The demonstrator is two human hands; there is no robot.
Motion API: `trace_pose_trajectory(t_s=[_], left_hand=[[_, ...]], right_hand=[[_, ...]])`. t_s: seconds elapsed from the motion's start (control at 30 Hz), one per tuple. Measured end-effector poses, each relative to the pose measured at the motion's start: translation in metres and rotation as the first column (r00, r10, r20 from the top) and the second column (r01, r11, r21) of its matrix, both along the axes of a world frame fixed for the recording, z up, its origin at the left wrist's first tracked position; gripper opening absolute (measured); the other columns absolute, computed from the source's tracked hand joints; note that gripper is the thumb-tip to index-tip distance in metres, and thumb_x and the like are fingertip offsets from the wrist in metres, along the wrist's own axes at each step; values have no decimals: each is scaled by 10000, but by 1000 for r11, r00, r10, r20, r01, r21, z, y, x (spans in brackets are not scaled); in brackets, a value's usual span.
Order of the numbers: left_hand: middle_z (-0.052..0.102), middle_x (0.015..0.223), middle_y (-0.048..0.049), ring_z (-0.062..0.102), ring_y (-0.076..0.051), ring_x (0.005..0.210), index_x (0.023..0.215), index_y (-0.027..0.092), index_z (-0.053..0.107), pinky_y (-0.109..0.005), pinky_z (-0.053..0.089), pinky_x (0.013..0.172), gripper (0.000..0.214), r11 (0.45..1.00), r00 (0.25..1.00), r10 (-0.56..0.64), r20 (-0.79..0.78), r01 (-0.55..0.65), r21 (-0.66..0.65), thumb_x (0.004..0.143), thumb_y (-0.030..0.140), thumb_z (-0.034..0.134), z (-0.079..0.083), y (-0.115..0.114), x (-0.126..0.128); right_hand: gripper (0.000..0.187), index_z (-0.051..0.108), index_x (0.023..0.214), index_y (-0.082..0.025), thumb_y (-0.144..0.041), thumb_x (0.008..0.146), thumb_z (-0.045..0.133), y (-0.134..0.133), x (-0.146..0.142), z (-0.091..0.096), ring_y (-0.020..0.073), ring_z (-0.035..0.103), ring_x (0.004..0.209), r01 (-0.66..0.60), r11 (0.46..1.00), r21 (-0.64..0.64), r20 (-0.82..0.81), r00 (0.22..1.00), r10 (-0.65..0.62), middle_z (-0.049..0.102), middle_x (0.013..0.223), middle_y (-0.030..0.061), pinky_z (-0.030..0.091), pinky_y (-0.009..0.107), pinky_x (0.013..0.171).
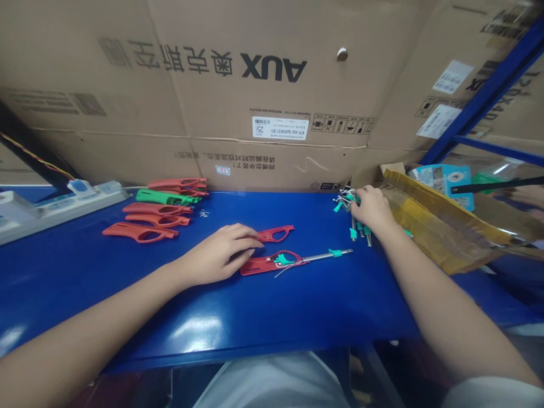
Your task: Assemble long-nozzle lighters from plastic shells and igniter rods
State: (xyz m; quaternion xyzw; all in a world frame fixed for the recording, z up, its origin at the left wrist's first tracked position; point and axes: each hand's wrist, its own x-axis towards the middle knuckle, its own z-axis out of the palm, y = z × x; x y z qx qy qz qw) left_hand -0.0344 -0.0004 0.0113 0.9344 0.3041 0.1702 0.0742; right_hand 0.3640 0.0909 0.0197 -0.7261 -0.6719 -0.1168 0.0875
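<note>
My left hand [227, 252] is curled over the hidden end of a red lighter handle half [276, 233]. Just below my thumb, on the blue table, lies a second red handle half [257, 265]. It carries a green trigger piece [284, 259] and a metal lighter tube [317, 256] with a green collar, pointing right; a thin wire sticks out beneath. Off to the right, my right hand [374, 208] has its fingers closed at a pile of metal lighter tubes with green parts [360, 228]. Its fingertips are partly hidden among them.
Several red handle shells [140, 231] and a green one [164, 197] lie at the left back, near small pins [204, 213]. A white power strip [85, 198] stands far left. A taped carton [450, 226] borders the right side; large cardboard [238, 102] forms the back wall.
</note>
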Motion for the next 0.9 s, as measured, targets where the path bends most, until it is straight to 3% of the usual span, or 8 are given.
trace_pose_trajectory(t_s=[0.13, 0.27, 0.47, 0.53, 0.7, 0.9], left_hand=[[651, 1311, -96, 611, -243, 1182, 1255, 226, 682, -401, 502, 1021, 342, 999, 999, 31, -12, -31, 8, 1015, 197, 440, 0, -3, 2], [638, 1354, -104, 613, -247, 1213, 1290, 212, 661, -402, 491, 1051, 350, 999, 1000, 15, -25, -16, -43, 1028, 220, 430, -4, -2, 3], [603, 1393, -80, 536, -261, 1280, 1226, 246, 674, -438, 425, 1086, 283, 1000, 1000, -8, -7, 8, -18, 1022, 275, 479, 0, -9, 6], [622, 1342, -73, 543, -262, 1242, 1169, 247, 685, -433, 420, 1059, 244, 1000, 1000, -12, -15, 12, -12, 1009, 319, 514, 3, -12, 8], [649, 1248, -62, 564, -263, 1162, 1115, 240, 677, -415, 408, 988, 237, 1000, 999, -8, -44, 7, -23, 952, 394, 601, 5, -13, 8], [660, 1217, -49, 566, -245, 1136, 1067, 236, 682, -390, 382, 981, 230, 999, 999, -11, -38, 9, -37, 934, 416, 631, 2, -13, 7]], right_hand=[[527, 525, 1396, -118, -308, 905, 510, 4, -6, -14, 407, 423, 1321, 45, 998, -36, 22, 999, -44, 494, 1444, 234, 402, 595, 1039], [534, 496, 1381, -105, -261, 873, 548, 7, -9, -18, 374, 454, 1266, 56, 998, -25, 20, 998, -55, 527, 1363, 230, 417, 520, 1013], [342, 651, 1190, -206, -213, 866, 541, 2, -17, -16, 339, 416, 1268, -2, 997, 81, 54, 999, -3, 482, 1377, 168, 396, 452, 1002], [296, 698, 1118, -182, -226, 872, 539, 2, -18, -20, 350, 398, 1286, 0, 996, 85, 73, 997, -6, 486, 1380, 185, 375, 478, 1022], [381, 689, 1201, -84, -223, 891, 516, 8, -18, -35, 390, 323, 1400, 58, 997, 55, 93, 994, -63, 391, 1521, 259, 297, 579, 1102], [319, 740, 1095, -114, -247, 909, 518, 12, -17, -34, 365, 298, 1437, 34, 999, 35, 78, 996, -36, 431, 1512, 214, 234, 597, 1162]])
